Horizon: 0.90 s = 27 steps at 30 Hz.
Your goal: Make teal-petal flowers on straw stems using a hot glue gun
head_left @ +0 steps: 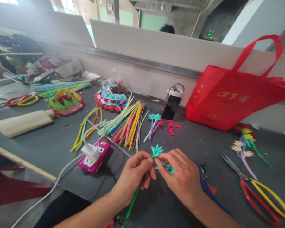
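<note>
My left hand (135,176) is closed in a pinch on a green stick (132,202) topped by a teal paper flower (157,150). The stick runs down and left under my palm. Right beside it, my right hand (180,177) pinches a teal strip (168,167) that hangs just below the flower. Both hands hover over the dark table (61,148) near its front edge, fingertips almost touching.
A pile of coloured sticks (127,123) and finished flowers (154,122) lie behind my hands. A pink power strip (95,155) with a white plug sits left. Scissors (256,186) lie right. A red bag (235,98) and a bottle (173,101) stand by the back wall.
</note>
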### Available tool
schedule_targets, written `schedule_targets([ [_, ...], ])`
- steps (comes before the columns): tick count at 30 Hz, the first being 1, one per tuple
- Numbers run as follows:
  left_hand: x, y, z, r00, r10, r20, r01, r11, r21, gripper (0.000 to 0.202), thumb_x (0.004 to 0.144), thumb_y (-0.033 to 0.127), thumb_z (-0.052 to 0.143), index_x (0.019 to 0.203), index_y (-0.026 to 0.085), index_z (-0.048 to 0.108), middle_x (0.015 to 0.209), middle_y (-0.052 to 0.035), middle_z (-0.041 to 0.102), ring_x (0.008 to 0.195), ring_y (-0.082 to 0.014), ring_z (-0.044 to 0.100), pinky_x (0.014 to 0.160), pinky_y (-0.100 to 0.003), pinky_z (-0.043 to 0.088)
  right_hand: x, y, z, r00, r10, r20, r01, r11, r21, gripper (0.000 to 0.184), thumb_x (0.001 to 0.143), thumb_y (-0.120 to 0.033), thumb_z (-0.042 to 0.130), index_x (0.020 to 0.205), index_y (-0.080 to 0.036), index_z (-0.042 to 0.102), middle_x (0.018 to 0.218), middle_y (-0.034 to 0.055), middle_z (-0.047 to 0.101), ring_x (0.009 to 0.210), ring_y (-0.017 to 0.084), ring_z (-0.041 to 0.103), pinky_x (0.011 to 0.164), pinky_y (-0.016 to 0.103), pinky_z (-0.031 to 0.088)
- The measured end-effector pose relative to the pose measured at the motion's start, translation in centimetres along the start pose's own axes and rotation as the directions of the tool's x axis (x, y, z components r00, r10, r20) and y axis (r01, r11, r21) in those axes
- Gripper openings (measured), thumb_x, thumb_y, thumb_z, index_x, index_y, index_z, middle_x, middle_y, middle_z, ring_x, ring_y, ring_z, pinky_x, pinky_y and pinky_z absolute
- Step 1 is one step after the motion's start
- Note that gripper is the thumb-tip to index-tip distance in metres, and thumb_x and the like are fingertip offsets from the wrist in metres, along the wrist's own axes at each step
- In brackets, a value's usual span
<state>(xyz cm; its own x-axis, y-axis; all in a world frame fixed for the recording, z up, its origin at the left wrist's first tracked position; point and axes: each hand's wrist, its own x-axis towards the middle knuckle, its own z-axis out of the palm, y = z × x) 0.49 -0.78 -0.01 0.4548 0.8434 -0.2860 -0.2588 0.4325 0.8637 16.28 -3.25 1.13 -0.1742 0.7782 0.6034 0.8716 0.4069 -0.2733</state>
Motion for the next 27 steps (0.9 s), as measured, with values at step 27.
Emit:
schedule_targets([
  [27,0.1,0.5,-0.3,0.999,0.015,-0.035,-0.016,1.000,-0.025,0.025,0.085,0.040,0.062,0.082,0.016,0.056,0.061,0.0018,0.060,0.036,-0.0032,0.037,0.037,-0.018,0.019,1.1,2.3,-2.3,0.995,0.096,-0.042,-0.100,0.990,-0.103,0.037,0.097,-0.032,0.049,0.062,-0.022,0.044,0.057,-0.0041,0.046,0.054,0.012,0.048,0.056,0.027,0.033],
])
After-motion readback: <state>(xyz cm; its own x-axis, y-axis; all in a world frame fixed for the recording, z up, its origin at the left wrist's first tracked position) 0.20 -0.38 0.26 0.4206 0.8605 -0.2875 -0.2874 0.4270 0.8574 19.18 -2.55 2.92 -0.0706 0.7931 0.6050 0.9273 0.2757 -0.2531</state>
